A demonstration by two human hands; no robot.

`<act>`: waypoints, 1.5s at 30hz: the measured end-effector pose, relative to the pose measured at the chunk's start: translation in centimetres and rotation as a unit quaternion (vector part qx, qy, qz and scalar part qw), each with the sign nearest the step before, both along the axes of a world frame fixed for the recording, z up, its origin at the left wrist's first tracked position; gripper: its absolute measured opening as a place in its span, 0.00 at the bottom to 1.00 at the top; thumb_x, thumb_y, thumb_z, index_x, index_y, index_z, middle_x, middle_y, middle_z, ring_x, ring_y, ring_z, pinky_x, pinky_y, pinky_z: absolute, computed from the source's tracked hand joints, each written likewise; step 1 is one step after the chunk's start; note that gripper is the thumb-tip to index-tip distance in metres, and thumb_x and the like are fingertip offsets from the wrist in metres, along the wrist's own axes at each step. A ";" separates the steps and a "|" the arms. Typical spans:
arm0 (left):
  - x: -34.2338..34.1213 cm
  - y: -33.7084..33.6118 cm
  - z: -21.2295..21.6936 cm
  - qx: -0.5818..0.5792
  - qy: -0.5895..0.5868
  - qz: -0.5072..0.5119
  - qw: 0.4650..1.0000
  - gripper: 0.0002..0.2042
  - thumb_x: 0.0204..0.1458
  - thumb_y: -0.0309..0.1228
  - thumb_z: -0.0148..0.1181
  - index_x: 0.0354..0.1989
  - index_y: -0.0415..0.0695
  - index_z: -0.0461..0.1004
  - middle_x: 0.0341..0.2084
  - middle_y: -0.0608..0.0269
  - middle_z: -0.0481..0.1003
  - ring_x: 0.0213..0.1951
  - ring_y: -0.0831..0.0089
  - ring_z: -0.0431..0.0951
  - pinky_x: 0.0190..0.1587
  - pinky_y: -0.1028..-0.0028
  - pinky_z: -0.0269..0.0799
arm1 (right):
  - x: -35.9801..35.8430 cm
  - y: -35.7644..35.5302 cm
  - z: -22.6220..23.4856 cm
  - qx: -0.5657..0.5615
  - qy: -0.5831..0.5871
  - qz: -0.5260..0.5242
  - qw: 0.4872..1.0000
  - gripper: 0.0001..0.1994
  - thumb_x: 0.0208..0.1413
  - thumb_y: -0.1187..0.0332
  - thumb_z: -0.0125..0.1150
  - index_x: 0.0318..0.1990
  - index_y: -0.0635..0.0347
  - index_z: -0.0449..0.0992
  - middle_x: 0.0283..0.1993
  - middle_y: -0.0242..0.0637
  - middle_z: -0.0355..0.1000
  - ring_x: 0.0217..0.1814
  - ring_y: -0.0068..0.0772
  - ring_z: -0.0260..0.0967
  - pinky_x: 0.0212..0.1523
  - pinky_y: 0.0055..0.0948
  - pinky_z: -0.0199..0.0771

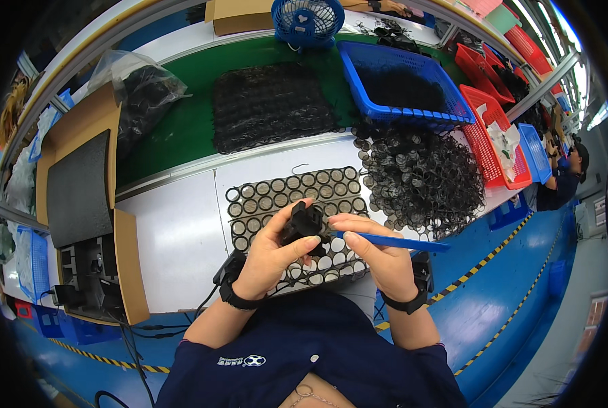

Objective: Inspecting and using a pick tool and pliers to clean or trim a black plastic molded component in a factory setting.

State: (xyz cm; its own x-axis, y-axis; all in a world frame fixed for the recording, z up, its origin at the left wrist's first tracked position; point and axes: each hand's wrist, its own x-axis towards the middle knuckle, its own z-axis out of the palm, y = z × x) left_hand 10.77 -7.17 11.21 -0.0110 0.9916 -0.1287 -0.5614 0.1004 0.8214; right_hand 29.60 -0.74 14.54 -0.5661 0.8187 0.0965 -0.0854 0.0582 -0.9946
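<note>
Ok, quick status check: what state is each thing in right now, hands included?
Left hand: closed around a small black part, held above the mat.
Right hand: gripping a blue stick tool, tip at the black part.
Ring mat: flat on the white table, partly under the hands.
Blue basket: upright, holding dark material.
Blue fan: standing; running or not, cannot tell.
Cardboard box: open.

Black part upright – thin blue tool touching.
</note>
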 end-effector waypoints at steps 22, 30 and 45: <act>-0.3 -0.3 0.5 0.028 0.060 -0.008 0.998 0.30 0.51 0.19 0.61 0.64 0.42 0.59 0.44 0.64 0.70 0.40 0.78 0.74 0.37 0.78 0.76 | -1.0 -1.0 0.1 0.096 -0.086 -0.031 0.991 0.10 0.57 0.73 0.58 0.44 0.67 0.78 0.44 0.44 0.76 0.44 0.29 0.74 0.45 0.26 0.72; 0.2 -0.5 0.0 0.058 0.169 0.010 0.984 0.30 0.50 0.20 0.63 0.63 0.43 0.60 0.41 0.65 0.71 0.37 0.80 0.74 0.37 0.80 0.75 | -1.9 -1.9 -0.3 0.362 -0.171 -0.103 0.911 0.10 0.50 0.79 0.61 0.41 0.64 0.76 0.39 0.47 0.75 0.40 0.47 0.74 0.42 0.34 0.72; -0.2 0.1 -0.5 0.051 -0.010 0.030 0.998 0.27 0.49 0.18 0.62 0.59 0.45 0.62 0.41 0.63 0.68 0.34 0.78 0.73 0.33 0.79 0.73 | 5.4 6.5 -3.9 0.239 -0.262 -0.349 0.868 0.11 0.58 0.71 0.58 0.46 0.63 0.78 0.34 0.42 0.76 0.37 0.33 0.74 0.38 0.30 0.71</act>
State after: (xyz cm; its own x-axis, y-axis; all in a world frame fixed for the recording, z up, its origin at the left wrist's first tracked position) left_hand 10.57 -7.09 10.75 -0.0697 0.9972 -0.0283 -0.5805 -0.0175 0.8141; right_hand 35.00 5.71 10.69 -0.0180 0.9170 0.3985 0.5921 0.3309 -0.7348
